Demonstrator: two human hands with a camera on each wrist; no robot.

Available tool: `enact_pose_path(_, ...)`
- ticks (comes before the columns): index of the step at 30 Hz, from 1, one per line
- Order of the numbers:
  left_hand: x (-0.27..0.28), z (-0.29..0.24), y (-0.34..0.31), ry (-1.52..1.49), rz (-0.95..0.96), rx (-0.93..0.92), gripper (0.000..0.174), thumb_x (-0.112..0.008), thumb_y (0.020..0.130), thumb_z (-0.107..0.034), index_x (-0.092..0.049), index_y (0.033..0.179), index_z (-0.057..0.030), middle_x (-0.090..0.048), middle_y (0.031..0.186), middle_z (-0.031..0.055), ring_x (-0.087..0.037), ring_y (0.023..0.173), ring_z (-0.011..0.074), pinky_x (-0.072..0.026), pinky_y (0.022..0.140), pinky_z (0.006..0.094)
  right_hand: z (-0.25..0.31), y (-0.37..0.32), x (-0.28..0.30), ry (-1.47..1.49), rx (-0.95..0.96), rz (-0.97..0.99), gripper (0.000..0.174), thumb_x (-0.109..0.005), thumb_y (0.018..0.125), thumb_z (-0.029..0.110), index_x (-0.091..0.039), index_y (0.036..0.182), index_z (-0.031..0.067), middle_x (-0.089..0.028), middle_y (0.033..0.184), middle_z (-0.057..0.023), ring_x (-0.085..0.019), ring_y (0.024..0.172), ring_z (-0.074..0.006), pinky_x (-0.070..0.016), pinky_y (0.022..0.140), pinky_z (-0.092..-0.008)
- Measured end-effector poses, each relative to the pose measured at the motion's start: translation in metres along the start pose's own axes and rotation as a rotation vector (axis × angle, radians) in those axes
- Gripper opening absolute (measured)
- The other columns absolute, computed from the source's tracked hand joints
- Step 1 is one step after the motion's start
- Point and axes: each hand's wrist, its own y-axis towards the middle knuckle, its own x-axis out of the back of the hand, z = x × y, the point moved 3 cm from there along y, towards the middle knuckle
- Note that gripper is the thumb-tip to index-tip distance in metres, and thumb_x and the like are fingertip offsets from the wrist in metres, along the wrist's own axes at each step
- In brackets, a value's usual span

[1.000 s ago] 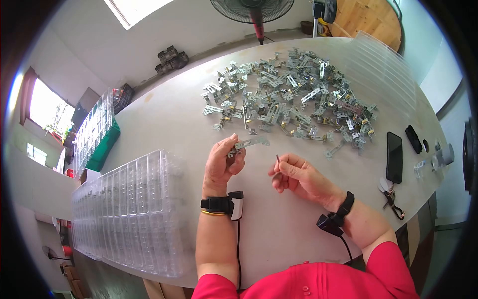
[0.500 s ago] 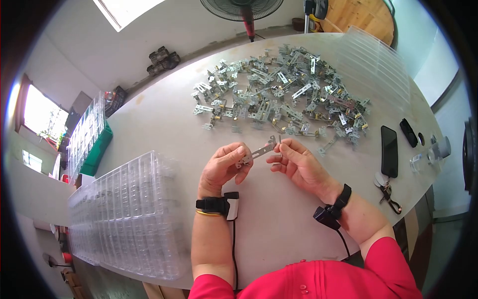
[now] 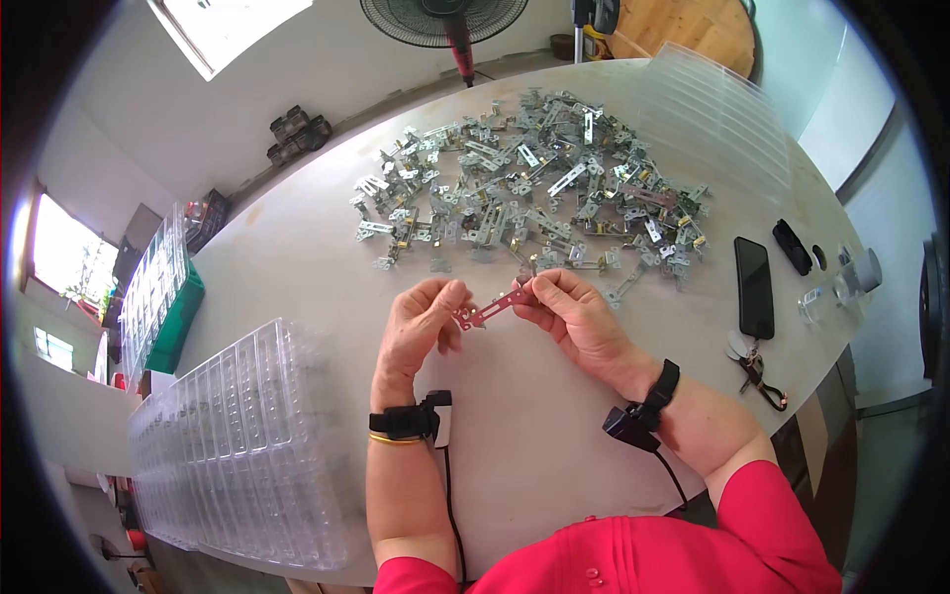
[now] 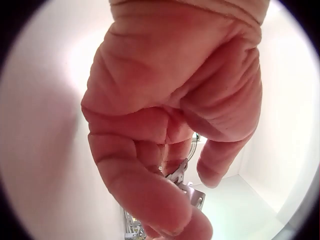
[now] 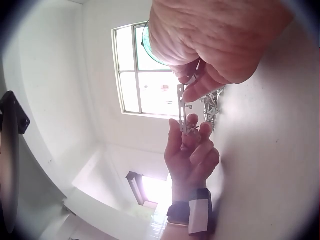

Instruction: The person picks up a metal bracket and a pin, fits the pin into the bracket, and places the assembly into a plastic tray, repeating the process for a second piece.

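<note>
A slotted metal bracket (image 3: 495, 306) is held out between the two hands, just above the tabletop (image 3: 554, 445) and short of a loose pile of similar metal parts (image 3: 569, 178). The right hand (image 3: 591, 325) pinches its far end between thumb and fingers. The left hand (image 3: 414, 325) has its fingers loosely curled about the other end; whether they grip or merely support it, one cannot tell. Holding only the ends probably keeps the slotted length uncovered and easy to see and turn.

The head view hides how the left thumb sits, whereas the left wrist view shows a gap between thumb and forefinger, with a bit of metal in it. The right wrist view catches the bracket almost edge-on, a small tab (image 5: 188, 106) jutting from its side, and a window (image 5: 150, 95) behind. The bracket looks reddish from the head but grey from both wrists, so the light may be tinting it.

Only the head view takes in the whole pile, seemingly placed within easy reach. It also shows clear compartmented trays (image 3: 237, 445) beside the left forearm, presumably kept aside to leave working room, and a phone (image 3: 754, 287) to the right.
</note>
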Motion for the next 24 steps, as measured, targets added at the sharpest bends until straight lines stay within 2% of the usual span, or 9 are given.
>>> enact_pose_path(1,0.005,0.0,0.003,0.133,-0.141,-0.08,0.034,-0.06,0.099,-0.034,-0.067,0.095,-0.0017,-0.068,0.082,0.0051,-0.056,0.055,0.0067,-0.0439,0.047,0.0212,-0.002,0.001,0.002,0.009,0.003,-0.011,0.014,-0.054,0.103,0.017,-0.062,0.105,0.0043,-0.065,0.107,-0.0055,-0.064,0.102,-0.0144,-0.0537,0.096,-0.0291)
enact_pose_path(2,0.005,-0.001,0.005,0.217,-0.224,-0.107,0.026,-0.066,0.096,-0.027,-0.067,0.095,-0.0011,-0.067,0.082,0.0027,-0.058,0.063,0.0077,-0.0467,0.057,0.0218,-0.003,0.0,0.002,0.012,0.002,-0.012,0.014,-0.054,0.103,0.017,-0.062,0.105,0.0043,-0.065,0.107,-0.0055,-0.064,0.102,-0.0144,-0.0537,0.096,-0.0291)
enact_pose_path(3,0.002,-0.001,0.005,0.219,-0.224,-0.106,0.026,-0.066,0.096,-0.027,-0.067,0.095,-0.0011,-0.067,0.082,0.0027,-0.058,0.063,0.0077,-0.0467,0.057,0.0218,-0.003,0.0,0.002,0.021,-0.009,-0.029,0.014,-0.054,0.103,0.016,-0.061,0.104,0.0042,-0.065,0.106,-0.0055,-0.064,0.101,-0.0142,-0.0537,0.096,-0.0291)
enact_pose_path(5,-0.011,-0.011,0.002,0.41,-0.264,-0.366,0.021,-0.069,0.093,-0.021,-0.067,0.098,-0.0003,-0.066,0.085,0.0018,-0.059,0.073,0.0101,-0.0493,0.068,0.0251,-0.004,0.0,0.002,0.028,-0.019,-0.046,0.014,-0.054,0.103,0.016,-0.061,0.104,0.0041,-0.065,0.106,-0.0055,-0.064,0.101,-0.0141,-0.0537,0.096,-0.0291)
enact_pose_path(9,-0.046,-0.03,-0.008,0.547,-0.108,-0.496,0.024,-0.075,0.084,-0.012,-0.065,0.104,-0.0015,-0.068,0.091,0.0044,-0.062,0.082,0.0136,-0.0509,0.075,0.0293,-0.008,0.003,0.007,0.025,0.023,0.001,0.014,-0.055,0.102,0.017,-0.061,0.104,0.0042,-0.064,0.106,-0.0053,-0.063,0.1,-0.0145,-0.0533,0.096,-0.0299)
enact_pose_path(14,-0.052,-0.016,-0.004,0.47,-0.011,-0.346,0.029,-0.076,0.083,-0.009,-0.063,0.107,-0.0015,-0.068,0.092,0.0058,-0.062,0.078,0.0128,-0.0515,0.073,0.0277,-0.007,0.003,0.009,0.028,0.034,0.02,0.016,-0.057,0.102,0.019,-0.06,0.107,0.0046,-0.063,0.107,-0.0049,-0.063,0.101,-0.0157,-0.053,0.095,-0.031)
enact_pose_path(16,-0.045,-0.006,0.0,0.325,0.039,-0.204,0.026,-0.074,0.085,-0.007,-0.062,0.108,-0.0008,-0.068,0.091,0.0047,-0.061,0.074,0.0103,-0.0509,0.068,0.0257,-0.007,0.002,0.005,0.07,0.004,0.039,0.016,-0.057,0.102,0.02,-0.06,0.109,0.0062,-0.063,0.106,-0.0047,-0.063,0.101,-0.0166,-0.0541,0.092,-0.0315)
enact_pose_path(20,-0.036,0.005,0.003,0.187,0.031,-0.161,0.021,-0.069,0.09,-0.007,-0.061,0.108,0.0004,-0.068,0.087,0.0032,-0.06,0.072,0.0082,-0.0494,0.064,0.0237,-0.006,0.001,0.003,0.053,-0.023,0.01,0.016,-0.058,0.101,0.022,-0.06,0.109,0.0079,-0.063,0.105,-0.0048,-0.064,0.103,-0.0175,-0.0553,0.088,-0.0325)
enact_pose_path(24,-0.022,0.009,0.006,0.03,-0.076,-0.135,0.018,-0.061,0.097,-0.015,-0.062,0.107,-0.0007,-0.065,0.08,0.0025,-0.058,0.066,0.0082,-0.0454,0.058,0.0217,-0.006,0.001,0.006,-0.079,-0.007,-0.043,0.02,-0.059,0.101,0.026,-0.059,0.108,0.0077,-0.063,0.096,-0.0043,-0.065,0.088,-0.0166,-0.057,0.078,-0.0324)
